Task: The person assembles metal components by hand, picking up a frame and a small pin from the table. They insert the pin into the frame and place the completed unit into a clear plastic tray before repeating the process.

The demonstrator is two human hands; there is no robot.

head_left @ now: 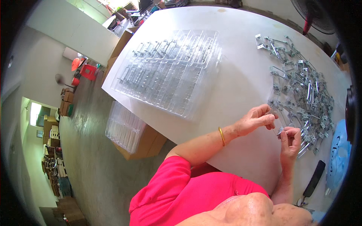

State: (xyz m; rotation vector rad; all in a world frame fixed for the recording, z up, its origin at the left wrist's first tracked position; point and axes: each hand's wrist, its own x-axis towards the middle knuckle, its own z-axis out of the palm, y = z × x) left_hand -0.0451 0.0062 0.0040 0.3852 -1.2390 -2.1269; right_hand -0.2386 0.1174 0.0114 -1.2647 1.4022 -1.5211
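Over the right side of the table, my left hand [259, 119], with a gold bracelet [221, 136] on its forearm, is closed in a pinch. Just nearer to me, my right hand [290, 142] has its thumb and fingers pressed together on a small metal rod part [280, 130]. The part spans the short gap between both hands; its far end is hard to make out at the left fingertips. Beyond my hands lies a loose pile of similar metal rod parts [301, 83]. Clear plastic trays [177, 98] filled with rows of metal parts stand at the table's left.
The white table [237, 56] carries all this. A black-handled tool [314, 179] and a blue plastic bag [339, 154] lie at the right edge. Beside the table, more clear trays [122, 126] rest on a cardboard box [147, 145]. A fan [316, 13] stands at the far right.
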